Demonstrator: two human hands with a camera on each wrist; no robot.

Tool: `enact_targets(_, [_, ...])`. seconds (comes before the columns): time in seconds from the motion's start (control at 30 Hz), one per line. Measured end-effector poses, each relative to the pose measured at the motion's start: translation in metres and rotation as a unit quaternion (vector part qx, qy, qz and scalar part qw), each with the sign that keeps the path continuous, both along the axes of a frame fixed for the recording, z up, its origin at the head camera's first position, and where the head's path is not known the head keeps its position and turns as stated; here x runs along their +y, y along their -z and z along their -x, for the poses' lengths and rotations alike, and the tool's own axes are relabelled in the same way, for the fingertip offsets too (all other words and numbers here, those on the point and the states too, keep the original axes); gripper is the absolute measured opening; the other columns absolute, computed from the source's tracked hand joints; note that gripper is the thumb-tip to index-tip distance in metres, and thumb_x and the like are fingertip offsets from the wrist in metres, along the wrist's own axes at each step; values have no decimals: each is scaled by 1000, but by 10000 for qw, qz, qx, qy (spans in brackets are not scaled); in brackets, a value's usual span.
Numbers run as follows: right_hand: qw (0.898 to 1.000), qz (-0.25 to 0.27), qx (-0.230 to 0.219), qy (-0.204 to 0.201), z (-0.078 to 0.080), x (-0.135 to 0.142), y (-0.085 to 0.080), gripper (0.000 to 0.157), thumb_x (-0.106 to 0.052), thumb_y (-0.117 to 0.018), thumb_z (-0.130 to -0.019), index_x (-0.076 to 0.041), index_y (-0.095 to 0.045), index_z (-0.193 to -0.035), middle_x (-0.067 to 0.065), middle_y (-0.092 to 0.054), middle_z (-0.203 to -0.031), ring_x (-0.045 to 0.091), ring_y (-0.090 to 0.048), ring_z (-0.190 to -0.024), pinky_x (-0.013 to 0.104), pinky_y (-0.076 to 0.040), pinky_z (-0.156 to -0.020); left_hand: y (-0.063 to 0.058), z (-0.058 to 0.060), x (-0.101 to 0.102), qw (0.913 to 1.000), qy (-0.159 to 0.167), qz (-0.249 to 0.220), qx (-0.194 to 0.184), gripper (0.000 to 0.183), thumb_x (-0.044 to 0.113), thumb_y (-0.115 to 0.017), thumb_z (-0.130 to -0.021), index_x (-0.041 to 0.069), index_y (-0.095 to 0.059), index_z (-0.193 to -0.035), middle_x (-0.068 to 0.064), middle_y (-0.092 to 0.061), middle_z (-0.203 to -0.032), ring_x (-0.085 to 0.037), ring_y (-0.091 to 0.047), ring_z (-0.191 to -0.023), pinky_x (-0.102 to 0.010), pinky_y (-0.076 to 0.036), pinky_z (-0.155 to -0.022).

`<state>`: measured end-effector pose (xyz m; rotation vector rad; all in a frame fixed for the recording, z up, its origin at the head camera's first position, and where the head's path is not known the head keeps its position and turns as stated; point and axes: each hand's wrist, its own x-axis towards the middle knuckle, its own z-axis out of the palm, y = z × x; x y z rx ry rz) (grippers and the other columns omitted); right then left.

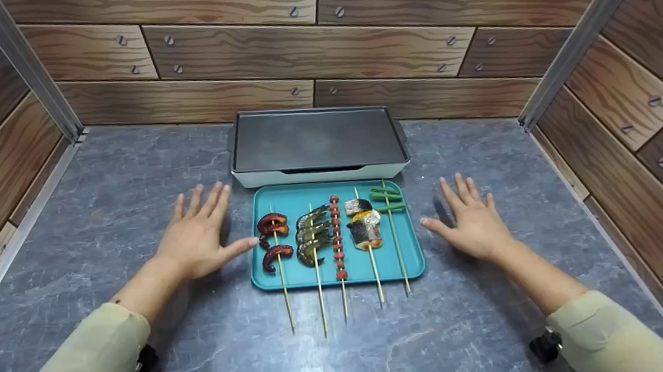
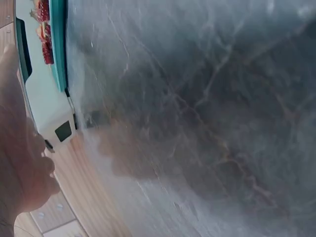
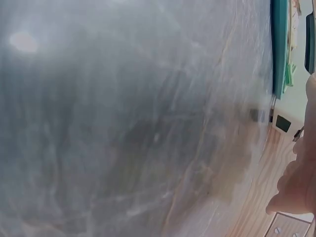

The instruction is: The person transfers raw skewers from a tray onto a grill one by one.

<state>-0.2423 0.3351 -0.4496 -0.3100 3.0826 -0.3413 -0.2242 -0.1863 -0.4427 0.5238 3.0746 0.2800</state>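
Note:
On a teal tray point(image 1: 415, 259) lie several skewers side by side. From left to right they carry dark red octopus-like pieces point(image 1: 277, 253), grey-green shrimp point(image 1: 310, 235), small red pieces point(image 1: 337, 240), silver-skinned fish chunks point(image 1: 366, 233) and green stalks point(image 1: 385, 195). My left hand point(image 1: 197, 241) is spread at the tray's left, holding nothing. Its thumb tip overlaps the tray rim in the head view; contact cannot be told. To the right of the tray, apart from it, my right hand point(image 1: 473, 225) has its fingers extended and holds nothing. Both wrist views show part of each hand at the edge.
Directly behind the tray stands an electric griddle point(image 1: 316, 140) with a flat dark plate and pale base. Skewer ends stick out over the tray's front edge. A grey marbled tabletop point(image 1: 202, 350) lies beneath, enclosed by wood-patterned walls point(image 1: 273, 48) and metal corner posts point(image 1: 580, 36).

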Motion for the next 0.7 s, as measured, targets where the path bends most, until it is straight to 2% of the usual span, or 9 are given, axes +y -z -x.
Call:
enact_targets(0.17, [10000,62,-30,-24,-6,-5,-1,104,-77,-46,-100,-9,-12,-171,24,2,-175,51,-1,-159,76,0,-121,4,-10,6,9992,402,-12,31,118,87,-44,-93,5,-8,-170,-15,-10,-176,-45,-5,-160,-64,1,-128])
enact_targets(0.33, [9993,368,-95,5,-12,-11,-2,104,-76,-47,-101,-7,-13,-171,25,-2,-175,51,-6,-159,74,-5,-123,8,-20,11,9977,677,39,35,120,89,-45,-91,4,-13,-170,-14,-11,-176,-44,-7,-161,-64,-1,-128])
enact_targets(0.5, [9965,821,-113,110,-21,-18,-6,102,-73,-49,-102,-5,-17,-170,28,-14,-173,52,-19,-156,73,-18,-122,12,-27,15,9965,831,75,1,122,89,-48,-90,2,-17,-169,-16,-15,-175,-44,-12,-160,-65,-4,-128])
enact_targets(0.7, [9915,1269,-109,262,-34,-25,-14,97,-69,-52,-103,0,-26,-167,30,-32,-166,51,-35,-151,67,-30,-121,18,-29,19,9951,969,173,79,125,90,-50,-88,0,-19,-168,-18,-18,-175,-45,-15,-160,-66,-7,-127])
